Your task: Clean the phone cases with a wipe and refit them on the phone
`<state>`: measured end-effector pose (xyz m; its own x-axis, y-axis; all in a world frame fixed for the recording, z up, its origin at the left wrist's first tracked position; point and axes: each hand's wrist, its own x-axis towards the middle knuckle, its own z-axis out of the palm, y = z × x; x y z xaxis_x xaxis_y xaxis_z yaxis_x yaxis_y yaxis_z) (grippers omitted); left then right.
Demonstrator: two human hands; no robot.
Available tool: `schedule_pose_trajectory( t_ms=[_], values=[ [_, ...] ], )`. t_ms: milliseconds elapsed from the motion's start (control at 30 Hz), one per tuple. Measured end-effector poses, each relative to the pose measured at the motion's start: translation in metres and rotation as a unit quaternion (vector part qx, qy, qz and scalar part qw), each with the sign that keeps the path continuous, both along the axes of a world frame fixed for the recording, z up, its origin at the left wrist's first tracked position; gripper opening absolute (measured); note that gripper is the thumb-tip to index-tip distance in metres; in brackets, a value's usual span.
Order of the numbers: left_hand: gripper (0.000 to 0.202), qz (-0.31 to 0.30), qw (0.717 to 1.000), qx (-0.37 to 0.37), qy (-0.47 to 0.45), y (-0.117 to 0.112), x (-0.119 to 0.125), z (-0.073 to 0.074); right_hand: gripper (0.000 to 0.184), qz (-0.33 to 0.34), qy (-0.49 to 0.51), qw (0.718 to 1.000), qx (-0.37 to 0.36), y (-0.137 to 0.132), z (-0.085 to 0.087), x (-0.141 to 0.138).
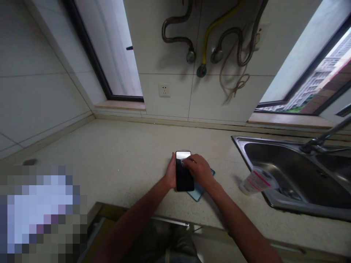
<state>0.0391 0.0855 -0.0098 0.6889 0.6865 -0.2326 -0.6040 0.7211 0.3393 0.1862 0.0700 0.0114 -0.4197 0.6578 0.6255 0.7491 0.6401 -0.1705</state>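
A black phone [183,177] lies flat on the speckled countertop [115,160], its dark screen up. My left hand [171,172] steadies its left edge with the fingers curled against it. My right hand [197,169] rests over the phone's upper right part, fingers pinched on a small pale cloth or wipe [185,161] pressed to the screen. A teal flat case or card [199,190] sticks out from under the phone and my right wrist.
A steel sink [290,171] with a tap [326,140] lies to the right; a clear plastic cup with a red label [257,180] lies tipped on its rim. Wall socket [164,90], hoses [208,40] and windows stand behind. Counter front edge runs near my arms.
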Motion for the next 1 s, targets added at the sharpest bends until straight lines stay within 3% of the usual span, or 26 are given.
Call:
schedule_pose_trajectory(
  t_ms=[133, 233, 400, 533, 600, 667, 800, 1000],
  values=[
    [0.07, 0.008, 1.0, -0.006, 0.017, -0.005, 0.005, 0.0, 0.019, -0.078, 0.064, 0.995, 0.02, 0.006, -0.002, 0.003],
    [0.07, 0.001, 1.0, -0.008, 0.025, -0.005, 0.007, -0.004, 0.024, -0.062, 0.06, 0.996, 0.023, 0.005, 0.0, -0.001],
    [0.075, -0.015, 1.0, -0.007, 0.02, -0.001, 0.004, -0.008, 0.022, 0.097, -0.012, 0.995, -0.017, -0.006, 0.006, -0.012],
    [0.081, 0.017, 0.999, 0.037, -0.029, 0.004, 0.002, -0.007, 0.018, 0.219, -0.056, 0.969, -0.104, -0.015, 0.016, -0.005],
    [0.081, 0.033, 0.998, 0.04, -0.032, 0.007, -0.001, -0.006, 0.018, 0.246, -0.06, 0.959, -0.126, -0.015, 0.021, 0.005],
    [0.079, 0.038, 0.998, 0.04, -0.041, 0.009, -0.004, -0.005, 0.017, 0.222, -0.03, 0.969, -0.105, -0.012, 0.026, 0.017],
    [0.079, 0.014, 0.997, 0.04, -0.06, 0.011, -0.01, -0.001, 0.018, 0.106, 0.103, 0.989, -0.024, 0.0, 0.031, 0.041],
    [0.082, 0.006, 0.997, 0.067, -0.047, 0.008, -0.016, 0.002, 0.023, -0.115, 0.2, 0.97, -0.082, -0.013, 0.019, 0.063]
  ],
)
